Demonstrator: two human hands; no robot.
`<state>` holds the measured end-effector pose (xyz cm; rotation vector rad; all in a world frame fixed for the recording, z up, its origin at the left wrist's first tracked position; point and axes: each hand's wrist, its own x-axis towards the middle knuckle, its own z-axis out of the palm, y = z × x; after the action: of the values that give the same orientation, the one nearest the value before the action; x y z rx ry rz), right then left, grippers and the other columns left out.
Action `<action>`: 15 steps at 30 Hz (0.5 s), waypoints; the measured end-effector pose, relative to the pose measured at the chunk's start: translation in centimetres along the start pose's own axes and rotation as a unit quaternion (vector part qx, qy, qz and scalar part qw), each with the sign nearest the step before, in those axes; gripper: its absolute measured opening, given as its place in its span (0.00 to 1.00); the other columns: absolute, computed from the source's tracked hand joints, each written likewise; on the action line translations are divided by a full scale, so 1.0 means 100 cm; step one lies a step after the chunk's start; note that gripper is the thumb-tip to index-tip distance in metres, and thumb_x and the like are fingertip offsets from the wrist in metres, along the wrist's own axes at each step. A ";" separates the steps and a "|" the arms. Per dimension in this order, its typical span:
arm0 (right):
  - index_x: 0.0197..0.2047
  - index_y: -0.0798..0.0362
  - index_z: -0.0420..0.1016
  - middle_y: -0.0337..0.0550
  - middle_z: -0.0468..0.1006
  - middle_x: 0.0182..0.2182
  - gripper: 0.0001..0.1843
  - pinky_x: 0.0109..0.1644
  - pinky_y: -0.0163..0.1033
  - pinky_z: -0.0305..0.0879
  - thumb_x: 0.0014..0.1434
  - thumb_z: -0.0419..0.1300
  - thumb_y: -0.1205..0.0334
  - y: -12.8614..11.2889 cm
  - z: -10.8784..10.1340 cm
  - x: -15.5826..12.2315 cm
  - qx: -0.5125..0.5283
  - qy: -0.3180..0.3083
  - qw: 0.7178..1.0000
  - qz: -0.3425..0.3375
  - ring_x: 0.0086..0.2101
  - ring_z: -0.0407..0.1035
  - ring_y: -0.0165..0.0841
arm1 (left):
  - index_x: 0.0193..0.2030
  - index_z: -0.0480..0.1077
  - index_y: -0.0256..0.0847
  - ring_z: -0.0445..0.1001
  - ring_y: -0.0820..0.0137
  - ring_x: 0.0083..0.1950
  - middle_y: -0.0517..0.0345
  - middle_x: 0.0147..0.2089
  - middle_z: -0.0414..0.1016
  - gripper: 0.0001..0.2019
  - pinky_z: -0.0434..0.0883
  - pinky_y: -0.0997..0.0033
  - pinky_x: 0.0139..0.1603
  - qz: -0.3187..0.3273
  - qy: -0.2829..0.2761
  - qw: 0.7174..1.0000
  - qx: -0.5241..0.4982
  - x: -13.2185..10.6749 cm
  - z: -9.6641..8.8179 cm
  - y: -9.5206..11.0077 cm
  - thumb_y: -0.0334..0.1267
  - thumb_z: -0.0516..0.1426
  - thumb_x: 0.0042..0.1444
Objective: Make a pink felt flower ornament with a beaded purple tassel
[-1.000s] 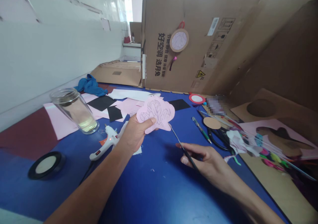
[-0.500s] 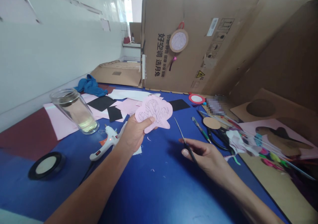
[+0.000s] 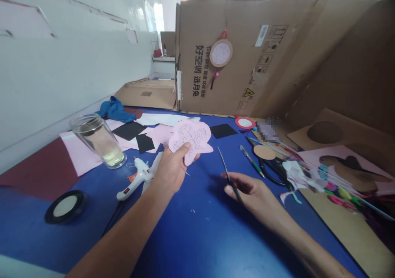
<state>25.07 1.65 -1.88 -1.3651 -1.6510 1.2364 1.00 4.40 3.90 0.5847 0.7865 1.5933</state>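
My left hand [image 3: 170, 169] pinches a pink paper cut-out [image 3: 190, 138] with a pencil flower drawing on it, held upright above the blue table [image 3: 197, 228]. My right hand [image 3: 251, 193] grips thin black scissors [image 3: 227, 174], blades pointing up toward the cut-out but a short gap away from it. A white glue gun [image 3: 135, 179] lies just left of my left wrist.
A glass jar [image 3: 100, 140] with yellowish liquid stands at the left, a tape roll [image 3: 64, 206] nearer me. Pink and black paper sheets [image 3: 135, 135] lie behind. Pens, pliers and scraps [image 3: 277, 165] clutter the right. A cardboard box [image 3: 247, 56] walls the back.
The scissors have drawn away from the cut-out's edge to the right. My left hand has turned the cut-out a little and raised it.
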 end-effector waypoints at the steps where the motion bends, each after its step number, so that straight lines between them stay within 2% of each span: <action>1: 0.58 0.48 0.88 0.41 0.78 0.35 0.32 0.38 0.41 0.67 0.58 0.71 0.36 0.001 0.000 0.001 -0.003 -0.002 1.000 0.001 0.35 0.67 0.37 | 0.73 0.74 0.46 0.81 0.47 0.66 0.42 0.66 0.83 0.35 0.85 0.60 0.51 -0.002 0.001 1.000 -0.002 0.000 0.000 0.000 0.27 0.69 0.60; 8: 0.58 0.50 0.87 0.40 0.77 0.33 0.32 0.35 0.40 0.63 0.59 0.71 0.36 0.002 0.001 0.002 -0.014 -0.001 1.000 -0.009 0.32 0.66 0.36 | 0.71 0.76 0.43 0.81 0.47 0.66 0.41 0.64 0.85 0.33 0.85 0.56 0.57 -0.005 0.004 1.000 -0.009 0.001 0.000 -0.002 0.27 0.70 0.58; 15: 0.59 0.50 0.87 0.36 0.72 0.28 0.33 0.33 0.39 0.59 0.61 0.69 0.35 0.004 0.001 0.003 -0.037 0.004 0.999 -0.026 0.29 0.62 0.34 | 0.70 0.77 0.44 0.82 0.49 0.66 0.42 0.62 0.86 0.31 0.85 0.59 0.54 -0.001 -0.024 1.000 0.000 -0.002 0.001 0.000 0.27 0.70 0.59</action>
<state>25.00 1.89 -2.29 -1.3607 -1.7302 1.1489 1.11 4.20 3.97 0.6193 0.7516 1.5719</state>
